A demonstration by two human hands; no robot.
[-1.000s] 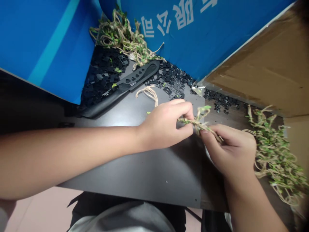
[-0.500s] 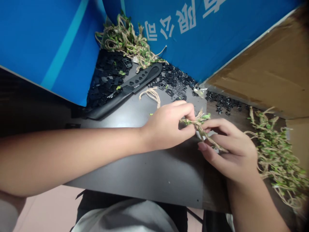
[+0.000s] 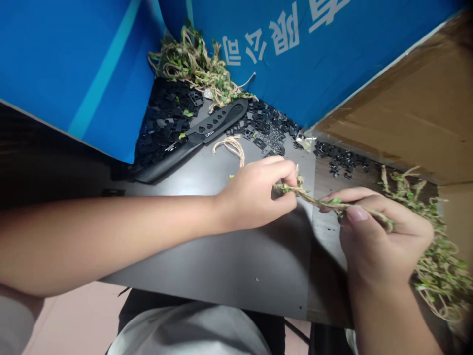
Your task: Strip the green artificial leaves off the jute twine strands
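Leaf-studded jute twine (image 3: 318, 201) spanning the short gap between both hands, one end pinched firmly in the fingertips of the left hand (image 3: 251, 195), the other clasped between thumb and fingers of the right hand (image 3: 380, 241), just beside a tangled heap of leafy twine (image 3: 439, 266).

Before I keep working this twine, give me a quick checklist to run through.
1. Left hand pinching the leafy jute twine strand: ok.
2. Right hand gripping the strand: ok, fingers closed on it.
3. Strand straight between the hands: ok, no visible slack.
4. Black knife away from the hands: ok, lying beyond the left hand.
5. Strand's far end free of the leafy twine pile: cannot tell, hidden by the right hand.
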